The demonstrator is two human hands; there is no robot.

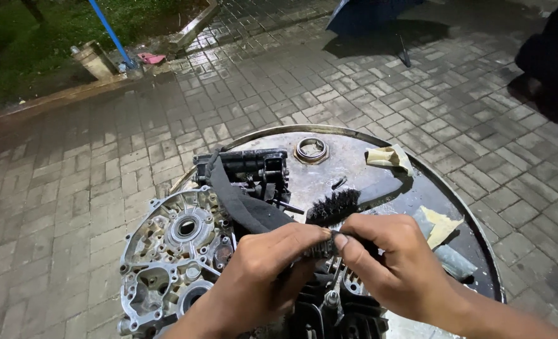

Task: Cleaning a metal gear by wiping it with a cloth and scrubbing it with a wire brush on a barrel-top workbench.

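Hands point(329, 257) pinched together over brush point(333, 206)

Single head-worn camera, above and behind hands, tilted steeply down and forward. Close range on round metal drum top point(354, 163) used as table; both hands fill lower frame nearest lens. Beyond drum top, wet brick paving point(103, 163) recedes to grass verge point(34, 37) upper left.

Silver-grey cast aluminium engine casing point(172, 251), dull with dark grime. Black bristle brush point(333, 206). Dark charcoal cloth strip point(241, 204). Round steel drum-top surface point(354, 154), glossy black and rust-brown. Pale yellow crumpled rags point(389, 157). Grey brick paving point(103, 157), interlocking rectangular pattern.
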